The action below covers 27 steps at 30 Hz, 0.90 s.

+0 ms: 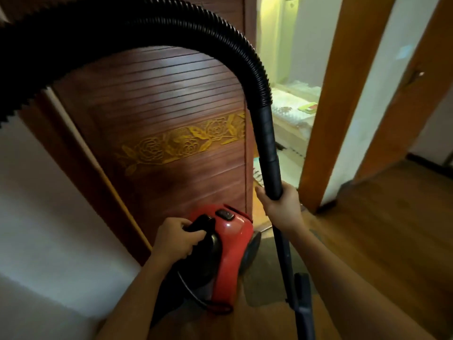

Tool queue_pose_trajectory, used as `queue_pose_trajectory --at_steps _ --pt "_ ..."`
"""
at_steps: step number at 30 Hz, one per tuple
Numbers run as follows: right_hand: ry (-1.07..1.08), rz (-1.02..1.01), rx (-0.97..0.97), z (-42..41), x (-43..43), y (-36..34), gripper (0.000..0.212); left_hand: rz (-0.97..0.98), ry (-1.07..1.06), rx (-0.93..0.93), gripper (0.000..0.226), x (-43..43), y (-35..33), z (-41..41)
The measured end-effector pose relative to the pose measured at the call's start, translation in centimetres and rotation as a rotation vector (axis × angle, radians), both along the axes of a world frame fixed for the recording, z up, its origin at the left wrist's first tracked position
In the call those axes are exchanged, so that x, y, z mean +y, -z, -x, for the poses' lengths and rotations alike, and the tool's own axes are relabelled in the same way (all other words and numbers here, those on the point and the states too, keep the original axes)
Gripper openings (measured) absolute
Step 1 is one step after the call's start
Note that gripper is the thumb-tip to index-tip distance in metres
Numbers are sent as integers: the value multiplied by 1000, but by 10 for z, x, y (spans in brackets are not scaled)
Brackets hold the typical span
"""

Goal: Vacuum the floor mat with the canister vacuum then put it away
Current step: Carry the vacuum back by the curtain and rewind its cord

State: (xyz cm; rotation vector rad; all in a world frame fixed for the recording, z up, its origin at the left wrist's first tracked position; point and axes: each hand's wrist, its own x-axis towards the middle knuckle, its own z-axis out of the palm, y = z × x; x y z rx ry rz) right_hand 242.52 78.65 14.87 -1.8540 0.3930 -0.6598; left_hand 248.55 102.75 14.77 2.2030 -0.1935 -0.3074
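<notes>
A red canister vacuum [232, 244] hangs low in the middle, carried by its black top handle, which my left hand [175, 238] grips. Its black ribbed hose [171, 23] arcs up over the view and comes down on the right into the black wand [270, 155]. My right hand [282, 204] grips the wand near its lower end. The wand runs on down to a dark nozzle [304, 298] near the floor. A dark grey floor mat [267, 261] lies under the vacuum and the wand. A thin black cord loops beside the canister.
A dark wooden door [171, 114] with a gold flower band stands just ahead. A white wall [49, 217] is at the left. An open doorway [289, 94] with orange wooden frames leads to a lit room at the right. Wooden flooring [380, 241] spreads to the right.
</notes>
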Motion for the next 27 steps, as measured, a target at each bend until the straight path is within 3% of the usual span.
queue_pose_trajectory --at_steps 7,18,27 --pt "117 -33 10 50 -139 10 21 -26 157 32 20 -156 4 5" --pt "245 -148 -152 108 -312 15 43 -26 378 27 26 -349 6 23" --pt "411 -129 -137 129 -407 29 23 -88 537 35 22 -476 19 12"
